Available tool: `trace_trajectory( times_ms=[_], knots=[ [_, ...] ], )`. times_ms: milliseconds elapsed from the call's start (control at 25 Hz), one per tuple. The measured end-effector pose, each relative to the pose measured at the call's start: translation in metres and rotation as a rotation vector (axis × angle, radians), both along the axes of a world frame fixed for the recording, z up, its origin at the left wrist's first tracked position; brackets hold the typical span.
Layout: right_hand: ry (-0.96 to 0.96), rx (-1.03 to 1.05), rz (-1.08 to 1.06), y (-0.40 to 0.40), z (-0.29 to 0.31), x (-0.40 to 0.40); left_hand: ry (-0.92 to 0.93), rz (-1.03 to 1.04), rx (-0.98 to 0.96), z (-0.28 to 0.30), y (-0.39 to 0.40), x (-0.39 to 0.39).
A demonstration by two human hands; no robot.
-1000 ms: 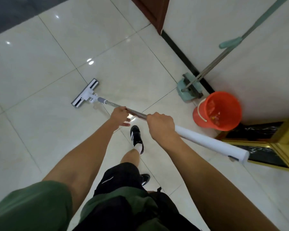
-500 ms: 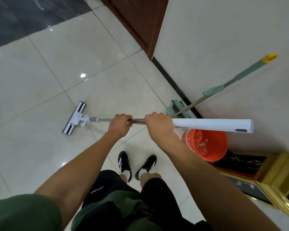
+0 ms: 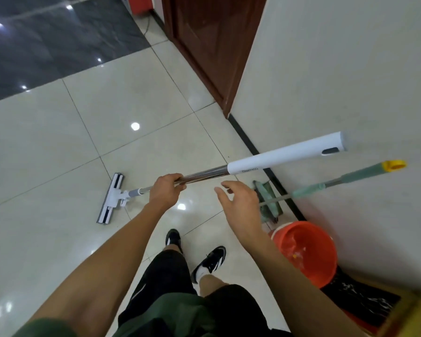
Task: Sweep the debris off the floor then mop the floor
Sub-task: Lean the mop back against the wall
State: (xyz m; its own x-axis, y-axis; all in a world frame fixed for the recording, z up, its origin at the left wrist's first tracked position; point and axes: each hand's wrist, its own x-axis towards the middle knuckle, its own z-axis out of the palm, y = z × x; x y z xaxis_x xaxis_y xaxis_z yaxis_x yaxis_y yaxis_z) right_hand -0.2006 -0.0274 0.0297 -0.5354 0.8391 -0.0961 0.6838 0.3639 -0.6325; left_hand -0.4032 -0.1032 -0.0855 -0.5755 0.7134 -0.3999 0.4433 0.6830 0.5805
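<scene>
White mop (image 3: 284,156) is resting in your left hand (image 3: 167,190), gripping its steel shaft; your right hand (image 3: 238,200) is hovering wide, holding nothing. Be regripping before pushing, keeping the head (image 3: 111,198) flat on the floor (image 3: 58,147).

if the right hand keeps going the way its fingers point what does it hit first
Most likely the mop handle: the open right hand sits just below its metal shaft, fingers aimed up toward it. Depth is uncertain.
</scene>
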Motion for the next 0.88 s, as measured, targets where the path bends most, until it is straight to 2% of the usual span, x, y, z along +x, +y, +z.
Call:
trace_trajectory(
  times_ms=[80, 160, 240, 600, 880],
  knots=[
    [0.054, -0.218, -0.146, 0.023, 0.009, -0.017, -0.031, 0.011, 0.013, 0.004, 0.014, -0.018],
    [0.266, -0.37, -0.238, 0.035, 0.017, -0.041, -0.052, 0.009, 0.029, 0.006, 0.025, -0.034],
    [0.434, -0.42, -0.337, 0.045, 0.02, -0.071, -0.062, -0.019, 0.037, 0.007, 0.039, -0.053],
    [0.505, -0.296, -0.502, 0.087, 0.039, -0.171, -0.031, -0.291, 0.076, 0.013, 0.07, -0.131],
    [0.488, -0.25, -0.496, 0.122, 0.043, -0.176, 0.024, -0.32, 0.118, 0.006, 0.109, -0.127]
  ],
)
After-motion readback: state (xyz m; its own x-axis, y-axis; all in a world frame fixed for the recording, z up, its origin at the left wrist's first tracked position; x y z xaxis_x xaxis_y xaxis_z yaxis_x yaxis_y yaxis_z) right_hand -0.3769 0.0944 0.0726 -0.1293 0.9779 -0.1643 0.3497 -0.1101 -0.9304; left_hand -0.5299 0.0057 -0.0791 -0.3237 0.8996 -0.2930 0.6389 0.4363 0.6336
